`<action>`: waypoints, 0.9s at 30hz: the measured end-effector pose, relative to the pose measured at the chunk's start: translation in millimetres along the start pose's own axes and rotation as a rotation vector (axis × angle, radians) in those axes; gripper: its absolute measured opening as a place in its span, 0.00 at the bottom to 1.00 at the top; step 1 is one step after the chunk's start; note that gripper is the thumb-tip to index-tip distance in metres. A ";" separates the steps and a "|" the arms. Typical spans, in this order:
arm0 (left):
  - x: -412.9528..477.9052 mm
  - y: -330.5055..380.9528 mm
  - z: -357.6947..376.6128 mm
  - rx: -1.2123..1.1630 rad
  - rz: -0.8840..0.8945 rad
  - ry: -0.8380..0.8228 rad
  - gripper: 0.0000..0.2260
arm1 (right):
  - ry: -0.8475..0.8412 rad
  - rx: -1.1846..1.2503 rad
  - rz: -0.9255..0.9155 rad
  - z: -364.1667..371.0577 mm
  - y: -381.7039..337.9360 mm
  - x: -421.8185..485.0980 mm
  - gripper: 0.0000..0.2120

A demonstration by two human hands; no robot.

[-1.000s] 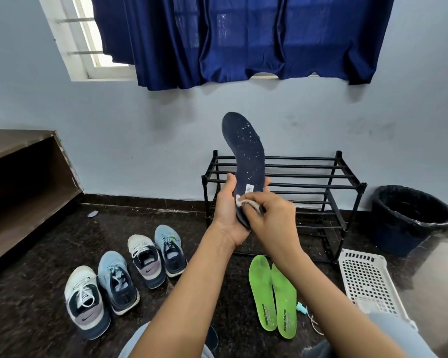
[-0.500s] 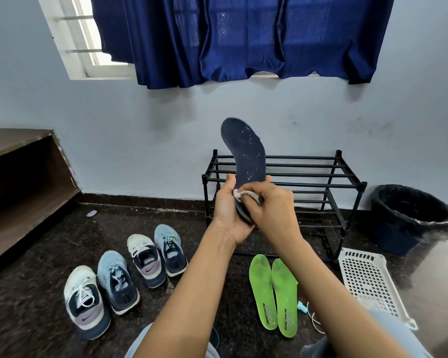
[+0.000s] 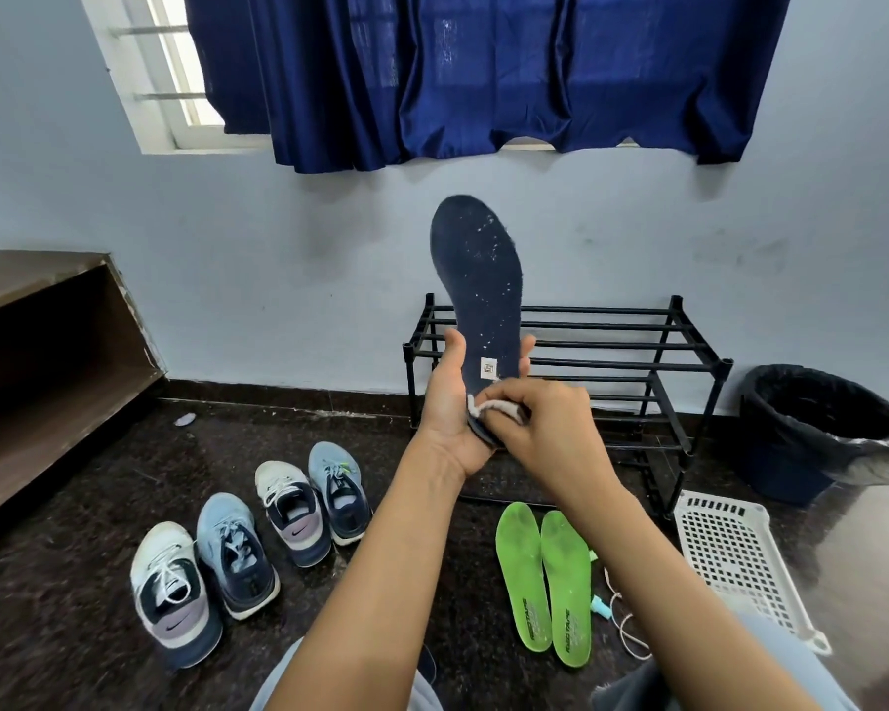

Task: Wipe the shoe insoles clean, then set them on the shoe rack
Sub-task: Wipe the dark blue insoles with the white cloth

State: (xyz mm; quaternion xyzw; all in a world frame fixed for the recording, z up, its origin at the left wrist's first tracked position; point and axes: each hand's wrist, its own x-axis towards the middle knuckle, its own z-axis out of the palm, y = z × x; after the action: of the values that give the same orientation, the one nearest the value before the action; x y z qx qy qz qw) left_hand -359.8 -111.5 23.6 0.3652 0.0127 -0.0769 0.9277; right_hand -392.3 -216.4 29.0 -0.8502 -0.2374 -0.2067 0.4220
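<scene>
Centrally, the left hand (image 3: pixel 450 407) curls fingers and thumb round the lower part of a navy insole (image 3: pixel 476 279) held upright before the shoe rack (image 3: pixel 637 346); its small white square tag (image 3: pixel 488 368) bears a mark too small to read. The right hand (image 3: pixel 547 428) pinches a white cloth (image 3: pixel 494 405) against the insole's heel, hiding it. Lower right, two green insoles (image 3: pixel 545 577) carry heel lettering too blurred to read.
</scene>
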 end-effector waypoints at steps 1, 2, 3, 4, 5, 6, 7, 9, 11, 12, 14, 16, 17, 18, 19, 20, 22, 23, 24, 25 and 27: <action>0.9 0.8 -0.7 0.007 0.002 -0.002 0.29 | -0.033 0.010 0.006 -1.5 1.3 -2.5 0.08; 1.2 0.9 -0.9 0.010 0.004 0.000 0.29 | -0.036 0.017 0.010 -2.0 2.8 -3.1 0.08; 1.1 -0.2 -0.7 0.010 0.009 0.007 0.30 | -0.017 0.021 0.012 -1.6 3.0 -1.8 0.08; 0.6 -1.6 -0.6 0.010 0.016 0.010 0.30 | 0.014 0.018 -0.001 -0.1 2.9 1.1 0.07; 0.2 -3.6 -0.5 0.011 0.021 0.009 0.30 | 0.049 -0.002 -0.024 1.5 2.3 4.5 0.07; -0.3 -5.2 -0.3 0.010 0.020 0.002 0.31 | 0.083 -0.031 -0.043 3.5 2.0 7.5 0.06; -1.0 -5.7 0.3 0.006 0.017 -0.005 0.31 | 0.113 -0.048 -0.052 5.1 1.1 9.9 0.06; -1.6 -3.5 0.8 0.014 0.012 -0.013 0.30 | 0.118 -0.018 -0.043 4.5 0.6 10.6 0.06; -0.8 0.7 -0.6 0.020 0.008 -0.018 0.30 | 0.025 0.042 -0.017 0.1 0.1 4.8 0.06; -0.2 3.0 -1.4 0.014 0.011 -0.020 0.30 | -0.031 0.052 -0.016 -2.2 -0.1 1.0 0.07; 0.6 5.8 -2.1 0.001 0.018 -0.018 0.31 | -0.091 0.061 -0.018 -4.7 -0.9 -2.8 0.07; 0.0 4.6 -1.6 -0.009 0.024 -0.010 0.32 | -0.049 0.068 -0.005 -3.0 -2.9 0.0 0.08; -0.4 2.4 -0.9 -0.014 0.023 -0.003 0.33 | -0.012 0.054 -0.003 -0.5 -3.2 2.9 0.08; -1.0 -0.1 -0.5 -0.012 0.019 0.007 0.34 | 0.026 0.025 -0.005 2.6 -3.8 5.2 0.08; -1.6 -2.4 0.3 -0.004 0.012 0.013 0.34 | 0.061 -0.002 -0.007 5.4 -3.7 7.1 0.07; -1.9 -3.8 0.9 0.009 0.001 0.017 0.34 | 0.079 -0.010 -0.005 6.6 -3.0 7.9 0.07; -1.7 -1.9 0.4 0.018 -0.029 0.013 0.34 | 0.030 0.028 0.020 2.9 -0.7 5.2 0.08; -1.2 0.8 -0.4 0.013 -0.032 0.007 0.33 | -0.021 0.042 0.022 -0.5 0.1 2.4 0.08; -0.6 3.8 -1.6 0.006 -0.023 0.001 0.32 | -0.068 0.048 0.010 -3.6 0.0 -0.7 0.08; -0.4 6.2 -2.4 -0.003 -0.012 -0.006 0.32 | -0.099 0.048 -0.009 -5.8 -0.5 -3.4 0.08; -0.9 7.0 -2.4 -0.012 0.000 -0.012 0.32 | -0.088 0.044 -0.036 -6.1 -2.4 -3.4 0.07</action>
State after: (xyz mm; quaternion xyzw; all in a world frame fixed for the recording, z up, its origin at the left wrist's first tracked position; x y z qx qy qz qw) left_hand -359.6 -104.7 26.7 0.3590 0.0076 -0.0792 0.9299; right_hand -397.3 -220.8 32.0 -0.8445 -0.2755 -0.1714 0.4261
